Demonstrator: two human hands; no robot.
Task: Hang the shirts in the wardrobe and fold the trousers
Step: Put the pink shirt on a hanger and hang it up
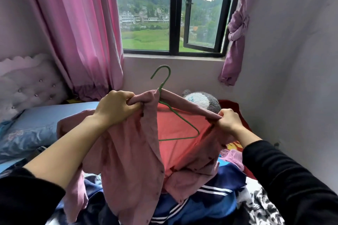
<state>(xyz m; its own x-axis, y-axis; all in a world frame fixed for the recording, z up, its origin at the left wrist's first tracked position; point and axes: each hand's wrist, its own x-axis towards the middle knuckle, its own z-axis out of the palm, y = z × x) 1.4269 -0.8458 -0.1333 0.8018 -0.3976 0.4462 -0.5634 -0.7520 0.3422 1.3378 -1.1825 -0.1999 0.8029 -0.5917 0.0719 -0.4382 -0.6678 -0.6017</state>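
Item: pink shirt (131, 151), buttoned front open, held up over the bed, partly dressed onto a green hanger (175, 115).

Left hand (115, 107): fingers closed in a fist on the shirt's left shoulder, cloth bunched. Right hand (227, 120): fingers pinched on the right shoulder seam, pulling it outward. Black sleeves on both arms.

Hanger: wire, hook upright above the collar; right arm and bottom bar show inside the open front; left arm hidden under cloth.

Step in hand, as judged: seating both shoulders on the hanger. To do it well, draw each shoulder seam out to the hanger's end, keep the hook centred in the collar, and hold the hanger level so the shirt does not slide off one side. Risk: the left side is bunched and may sit crooked.

Surface: bed (54, 115), blue sheet, strewn near the person with a blue striped garment (210, 195) and a black-and-white patterned cloth (259, 204); a red cloth lies behind the shirt. Trousers not identifiable. Plush toy (201, 99) beyond.

Room: padded headboard (27, 82) at left, pink curtains (82, 33), window (175, 14) partly open onto fields. Wardrobe not in view.
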